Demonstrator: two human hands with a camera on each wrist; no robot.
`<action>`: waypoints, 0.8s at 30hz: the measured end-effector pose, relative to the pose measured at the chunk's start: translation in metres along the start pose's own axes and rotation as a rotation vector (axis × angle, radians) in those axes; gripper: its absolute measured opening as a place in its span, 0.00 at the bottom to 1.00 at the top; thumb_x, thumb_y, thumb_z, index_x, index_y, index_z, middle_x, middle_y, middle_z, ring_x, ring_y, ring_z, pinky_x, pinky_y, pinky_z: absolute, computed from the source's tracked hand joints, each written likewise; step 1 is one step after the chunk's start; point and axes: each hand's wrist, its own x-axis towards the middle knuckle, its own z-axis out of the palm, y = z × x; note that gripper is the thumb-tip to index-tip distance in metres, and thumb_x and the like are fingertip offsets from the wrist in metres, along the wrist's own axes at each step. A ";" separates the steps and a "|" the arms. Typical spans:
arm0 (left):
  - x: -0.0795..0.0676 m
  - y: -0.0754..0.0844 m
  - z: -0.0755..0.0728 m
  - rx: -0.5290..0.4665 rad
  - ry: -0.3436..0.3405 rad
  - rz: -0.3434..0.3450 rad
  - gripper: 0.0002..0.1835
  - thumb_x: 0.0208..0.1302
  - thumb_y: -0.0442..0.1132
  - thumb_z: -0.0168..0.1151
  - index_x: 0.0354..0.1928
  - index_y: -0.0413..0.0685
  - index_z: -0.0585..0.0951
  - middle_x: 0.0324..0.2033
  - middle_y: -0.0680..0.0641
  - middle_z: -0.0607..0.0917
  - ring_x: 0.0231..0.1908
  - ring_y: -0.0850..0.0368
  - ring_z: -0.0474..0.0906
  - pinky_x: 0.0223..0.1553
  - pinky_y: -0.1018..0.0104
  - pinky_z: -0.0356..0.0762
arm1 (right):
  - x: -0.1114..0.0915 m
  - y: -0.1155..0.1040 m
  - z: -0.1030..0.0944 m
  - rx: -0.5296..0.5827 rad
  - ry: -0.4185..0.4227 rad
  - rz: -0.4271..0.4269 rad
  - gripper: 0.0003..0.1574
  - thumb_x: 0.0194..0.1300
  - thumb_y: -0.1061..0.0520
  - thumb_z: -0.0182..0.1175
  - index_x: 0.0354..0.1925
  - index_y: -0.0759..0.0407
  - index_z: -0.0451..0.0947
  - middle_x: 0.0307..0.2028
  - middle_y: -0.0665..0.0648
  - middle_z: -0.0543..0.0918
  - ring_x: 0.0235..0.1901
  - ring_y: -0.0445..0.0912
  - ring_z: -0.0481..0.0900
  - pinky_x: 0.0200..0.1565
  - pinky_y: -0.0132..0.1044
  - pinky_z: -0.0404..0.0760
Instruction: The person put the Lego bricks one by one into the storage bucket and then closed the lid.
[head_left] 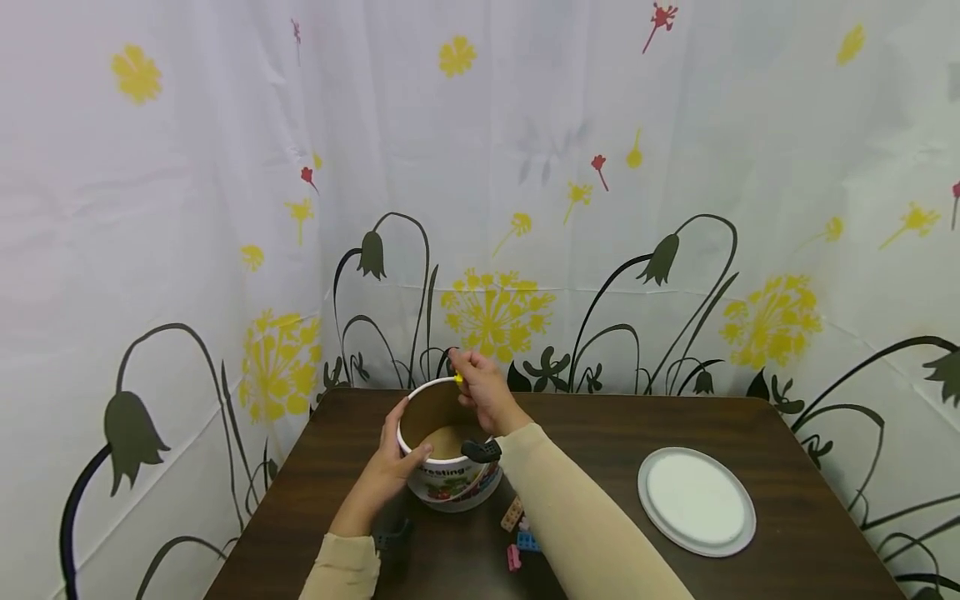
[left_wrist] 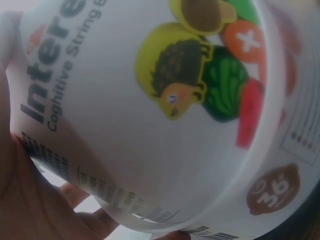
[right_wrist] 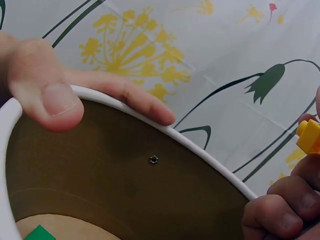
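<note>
A white round bucket (head_left: 442,483) with a printed label and brown inner wall is tilted over the table. My left hand (head_left: 393,457) grips its left side, thumb over the rim and fingers along the outer wall. Between the fingers of my right hand (head_left: 486,392) is a small yellow toy block (right_wrist: 309,136), held at the bucket's far right rim. A green piece (right_wrist: 40,233) shows at the bucket's bottom in the right wrist view; the rest of the inside there is out of frame. The left wrist view shows the bucket's printed hedgehog (left_wrist: 177,70) up close.
In front of the bucket lie several toy blocks, among them an orange-tan one (head_left: 512,514), a blue one (head_left: 528,542) and a pink one (head_left: 513,557); my right sleeve partly covers them. A round white lid (head_left: 697,500) rests on the brown table (head_left: 592,442) at right. A flowered curtain (head_left: 480,167) hangs behind.
</note>
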 end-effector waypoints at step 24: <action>-0.001 0.002 0.003 -0.022 0.049 0.026 0.53 0.69 0.49 0.68 0.88 0.56 0.47 0.83 0.31 0.53 0.77 0.25 0.60 0.75 0.28 0.60 | -0.010 -0.003 0.002 0.020 0.050 -0.197 0.16 0.86 0.50 0.54 0.38 0.53 0.77 0.16 0.46 0.61 0.17 0.41 0.55 0.22 0.34 0.57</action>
